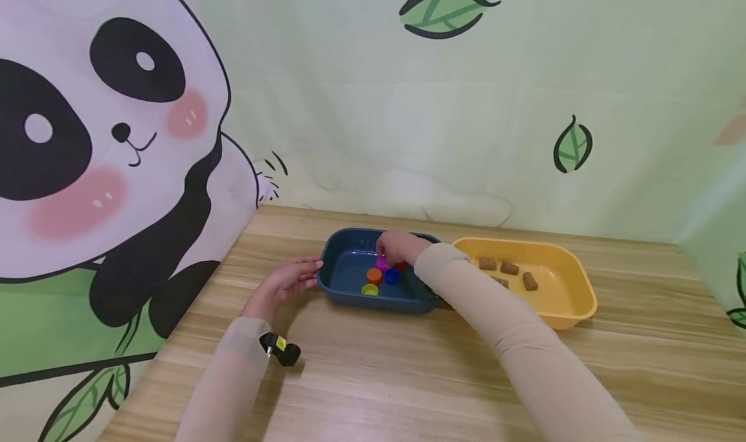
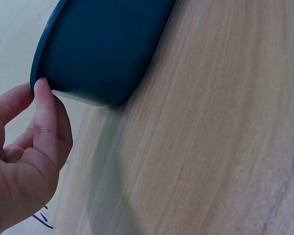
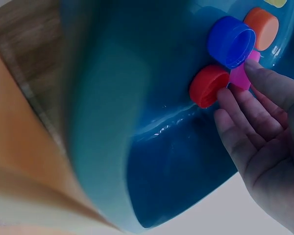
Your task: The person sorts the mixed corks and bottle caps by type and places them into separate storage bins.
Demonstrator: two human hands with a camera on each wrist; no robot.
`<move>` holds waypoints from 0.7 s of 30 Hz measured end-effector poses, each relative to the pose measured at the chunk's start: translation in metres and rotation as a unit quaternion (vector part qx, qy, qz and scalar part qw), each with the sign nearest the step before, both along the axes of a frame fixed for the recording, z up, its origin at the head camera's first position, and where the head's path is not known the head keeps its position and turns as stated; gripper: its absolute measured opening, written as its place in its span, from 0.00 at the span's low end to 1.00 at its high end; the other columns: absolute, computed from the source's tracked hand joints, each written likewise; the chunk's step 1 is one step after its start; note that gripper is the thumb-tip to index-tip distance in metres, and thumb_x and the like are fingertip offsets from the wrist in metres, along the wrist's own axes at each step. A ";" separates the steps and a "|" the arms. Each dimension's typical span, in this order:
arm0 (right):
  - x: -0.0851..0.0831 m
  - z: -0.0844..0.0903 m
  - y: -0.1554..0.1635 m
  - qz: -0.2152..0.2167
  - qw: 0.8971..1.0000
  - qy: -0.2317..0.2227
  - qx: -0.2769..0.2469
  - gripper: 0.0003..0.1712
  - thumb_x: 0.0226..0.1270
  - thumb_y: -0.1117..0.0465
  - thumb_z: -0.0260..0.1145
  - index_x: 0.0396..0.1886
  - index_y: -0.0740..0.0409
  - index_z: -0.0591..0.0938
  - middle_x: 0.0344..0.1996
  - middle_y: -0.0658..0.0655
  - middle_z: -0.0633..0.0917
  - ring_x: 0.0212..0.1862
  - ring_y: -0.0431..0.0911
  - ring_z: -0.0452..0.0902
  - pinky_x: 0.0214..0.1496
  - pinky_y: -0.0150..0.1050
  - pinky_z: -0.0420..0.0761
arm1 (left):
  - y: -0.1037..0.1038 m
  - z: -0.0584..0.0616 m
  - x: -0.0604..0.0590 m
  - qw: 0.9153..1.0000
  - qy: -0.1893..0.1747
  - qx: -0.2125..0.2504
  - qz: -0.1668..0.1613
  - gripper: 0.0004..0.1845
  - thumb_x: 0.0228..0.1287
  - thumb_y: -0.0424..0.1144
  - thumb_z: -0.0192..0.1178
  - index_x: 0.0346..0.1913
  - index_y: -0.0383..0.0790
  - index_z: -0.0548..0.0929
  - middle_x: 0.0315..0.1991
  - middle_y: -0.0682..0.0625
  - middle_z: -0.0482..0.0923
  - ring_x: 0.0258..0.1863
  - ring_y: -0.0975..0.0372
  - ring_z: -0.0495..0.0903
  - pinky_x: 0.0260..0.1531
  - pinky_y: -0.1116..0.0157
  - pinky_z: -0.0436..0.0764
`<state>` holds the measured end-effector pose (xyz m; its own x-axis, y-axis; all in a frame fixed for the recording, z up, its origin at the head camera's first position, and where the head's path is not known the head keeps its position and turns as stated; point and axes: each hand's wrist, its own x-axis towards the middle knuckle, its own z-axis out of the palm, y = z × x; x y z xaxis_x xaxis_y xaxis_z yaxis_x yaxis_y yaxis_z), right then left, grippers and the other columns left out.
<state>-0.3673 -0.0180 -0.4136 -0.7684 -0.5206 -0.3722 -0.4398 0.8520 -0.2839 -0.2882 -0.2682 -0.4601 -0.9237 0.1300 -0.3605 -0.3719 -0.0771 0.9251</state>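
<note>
The right hand (image 1: 398,246) reaches down into the blue tray (image 1: 350,285), its fingers (image 3: 245,115) lying straight and close together over the bottle caps; the fingertips touch the magenta cap (image 3: 241,74), which lies on the tray floor among the others; whether they pinch it or merely rest on it cannot be told. Just beside it sit the red cap (image 3: 208,86), the blue cap (image 3: 231,41) lying open side up, and the orange cap (image 3: 261,27); a yellow cap (image 1: 370,290) lies a little nearer the person. The left hand (image 1: 287,279) rests at the tray's left end, fingers loosely extended, the thumb (image 2: 45,117) pressed against the rim. The tray stands on the wooden surface (image 1: 408,364); just to its right, touching or nearly so, stands a yellow tray (image 1: 574,299) holding several small brown pieces (image 1: 509,268). Behind rises a wall with a panda (image 1: 87,138) and green leaves (image 1: 445,11).
</note>
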 end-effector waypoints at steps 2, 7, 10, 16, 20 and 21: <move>0.000 0.001 0.000 -0.002 1.000 -0.005 -0.001 0.18 0.70 0.66 0.69 0.59 0.60 0.83 0.59 0.62 0.83 0.54 0.52 0.77 0.67 0.45 0.83 | 0.000 -0.001 -0.001 1.000 -0.002 0.000 0.003 0.28 0.78 0.31 0.52 0.73 0.19 0.61 0.27 0.58 0.86 0.27 0.72 0.84 0.32 0.79 0.85; 0.000 0.004 0.001 -0.007 1.000 -0.014 0.001 0.22 0.71 0.66 0.68 0.63 0.60 0.81 0.62 0.62 0.82 0.57 0.53 0.78 0.69 0.46 0.82 | 0.001 -0.001 -0.002 1.000 -0.001 0.004 0.004 0.28 0.78 0.30 0.53 0.73 0.18 0.61 0.27 0.58 0.86 0.27 0.72 0.84 0.33 0.79 0.85; -0.002 0.005 0.001 -0.012 1.000 -0.018 0.001 0.21 0.71 0.66 0.68 0.62 0.60 0.82 0.61 0.61 0.83 0.56 0.52 0.78 0.69 0.46 0.82 | 0.001 -0.002 -0.003 1.000 -0.003 -0.001 0.004 0.28 0.78 0.30 0.52 0.73 0.19 0.61 0.28 0.58 0.85 0.28 0.72 0.85 0.33 0.79 0.85; -0.005 0.009 0.004 -0.010 1.000 -0.011 -0.002 0.17 0.72 0.67 0.66 0.59 0.60 0.83 0.59 0.61 0.84 0.54 0.52 0.78 0.67 0.45 0.82 | 0.002 -0.004 -0.007 1.000 -0.002 -0.004 0.001 0.28 0.78 0.31 0.51 0.73 0.19 0.61 0.28 0.58 0.85 0.28 0.72 0.85 0.33 0.78 0.86; -0.006 0.013 0.006 -0.002 1.000 0.007 -0.001 0.16 0.72 0.67 0.66 0.57 0.60 0.85 0.58 0.61 0.85 0.54 0.52 0.79 0.66 0.44 0.83 | 0.002 -0.005 -0.008 1.000 -0.001 -0.009 0.000 0.28 0.78 0.31 0.52 0.73 0.19 0.61 0.29 0.58 0.85 0.28 0.72 0.84 0.33 0.79 0.85; -0.006 0.014 0.006 0.000 1.000 0.010 -0.001 0.16 0.72 0.67 0.66 0.57 0.60 0.85 0.58 0.61 0.85 0.54 0.52 0.79 0.67 0.44 0.83 | 0.002 -0.005 -0.008 1.000 -0.002 -0.010 0.001 0.28 0.79 0.31 0.52 0.73 0.19 0.61 0.29 0.58 0.85 0.27 0.72 0.84 0.33 0.79 0.85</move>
